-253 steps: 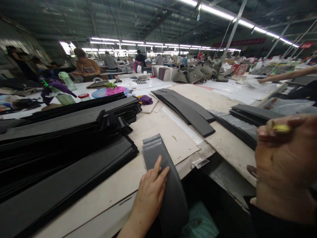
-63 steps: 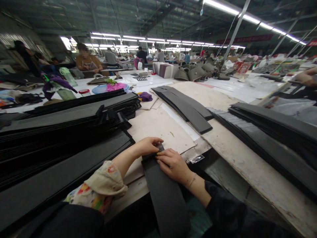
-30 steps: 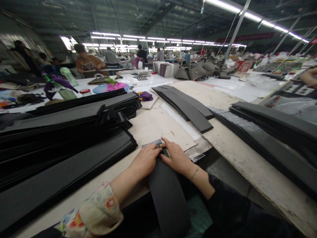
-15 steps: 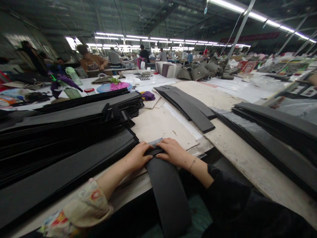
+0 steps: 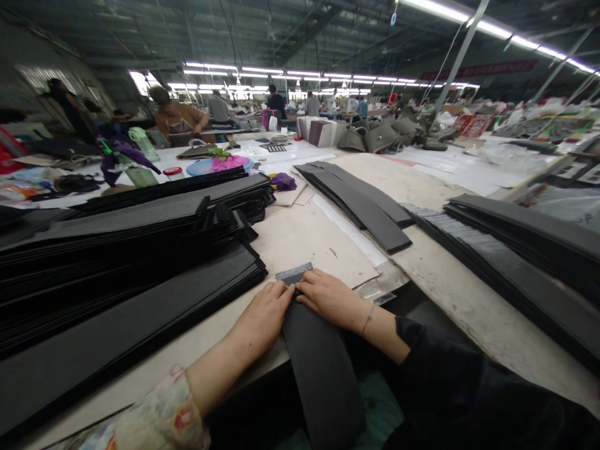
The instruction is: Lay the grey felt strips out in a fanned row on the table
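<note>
A stack of long dark grey strips [image 5: 321,369] lies on the table edge and hangs down over it toward me. Its far end [image 5: 294,274] shows lighter grey just beyond my fingers. My left hand [image 5: 265,309] rests on the left side of the strips with its fingers pressed down on them. My right hand [image 5: 325,297] lies on the right side, fingers curled over the top strip near its end. The fingertips of both hands meet over the strips.
Big piles of black sheets [image 5: 126,250] fill the left of the table. More dark strips lie at centre [image 5: 360,203] and right [image 5: 515,250]. A clear plastic bag [image 5: 375,290] lies beside my right wrist. Other people work at tables [image 5: 178,119] behind.
My hands have stayed on the strip stack, shifting slightly. The top strip has slid back toward me, so more of the lighter grey end shows beyond my fingers.
</note>
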Demonstrator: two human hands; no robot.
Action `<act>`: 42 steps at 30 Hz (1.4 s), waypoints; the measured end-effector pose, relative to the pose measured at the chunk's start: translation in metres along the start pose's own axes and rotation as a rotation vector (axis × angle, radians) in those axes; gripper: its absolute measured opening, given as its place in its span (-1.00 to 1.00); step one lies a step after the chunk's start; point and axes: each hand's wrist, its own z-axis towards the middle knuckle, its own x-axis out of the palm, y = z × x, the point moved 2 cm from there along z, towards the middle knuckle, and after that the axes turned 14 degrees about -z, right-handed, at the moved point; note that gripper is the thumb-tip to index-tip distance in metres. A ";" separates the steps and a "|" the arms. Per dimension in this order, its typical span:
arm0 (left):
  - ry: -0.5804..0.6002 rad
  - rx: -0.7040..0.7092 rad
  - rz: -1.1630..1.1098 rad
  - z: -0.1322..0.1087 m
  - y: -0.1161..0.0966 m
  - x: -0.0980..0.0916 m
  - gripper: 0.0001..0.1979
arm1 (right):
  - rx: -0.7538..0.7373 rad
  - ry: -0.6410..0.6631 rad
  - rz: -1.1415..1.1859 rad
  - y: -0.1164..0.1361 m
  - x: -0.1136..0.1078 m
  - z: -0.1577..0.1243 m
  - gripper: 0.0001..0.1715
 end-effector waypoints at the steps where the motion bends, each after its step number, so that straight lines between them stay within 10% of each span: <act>1: -0.007 -0.013 -0.003 -0.004 0.000 0.001 -0.64 | 0.013 -0.013 0.010 0.001 0.000 -0.002 -0.78; 9: -0.030 -0.102 -0.047 -0.020 0.007 -0.005 -0.64 | 0.139 -0.147 0.248 -0.002 0.011 -0.014 -0.70; 17: -0.327 -0.023 0.009 0.036 -0.014 -0.105 -0.64 | 0.166 -0.220 0.307 -0.002 0.014 -0.017 -0.74; 27: 0.023 -0.048 -0.079 0.077 0.015 -0.002 -0.72 | 0.168 -0.270 0.263 0.000 0.013 -0.020 -0.75; 42: 0.045 -0.065 -0.217 0.085 0.011 -0.004 -0.68 | 0.176 -0.299 0.280 0.002 0.013 -0.027 -0.77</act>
